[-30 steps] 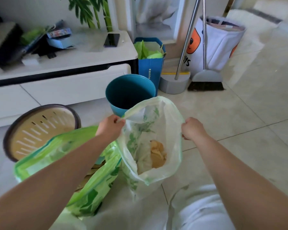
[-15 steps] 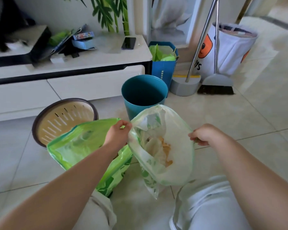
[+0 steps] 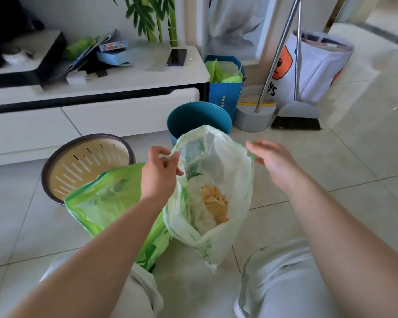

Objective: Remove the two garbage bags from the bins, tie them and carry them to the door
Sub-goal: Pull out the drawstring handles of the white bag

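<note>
A pale, translucent garbage bag (image 3: 218, 171) with green leaf print hangs open between my hands; crumpled paper and a brown scrap lie inside. My left hand (image 3: 159, 172) pinches the left side of its rim. My right hand (image 3: 271, 161) holds the right rim edge with its fingertips, fingers loosely spread. A second, brighter green garbage bag (image 3: 101, 203) sits on the floor left of it, partly behind my left forearm, mouth open. The teal bin (image 3: 198, 118) stands behind the bags with no liner. The brown slotted bin (image 3: 87, 161) stands at the left, also unlined.
A white low cabinet (image 3: 97, 115) runs along the back left. A blue paper bag (image 3: 225, 88), a grey dustpan with broom (image 3: 294, 113) and a white fabric basket (image 3: 317, 67) stand at the back right. Tiled floor (image 3: 354, 157) spreads right. My knees are below.
The view has shifted up and left. My hands moved apart, spreading the pale bag's mouth wider; my right hand loosened from a fist to a fingertip hold.
</note>
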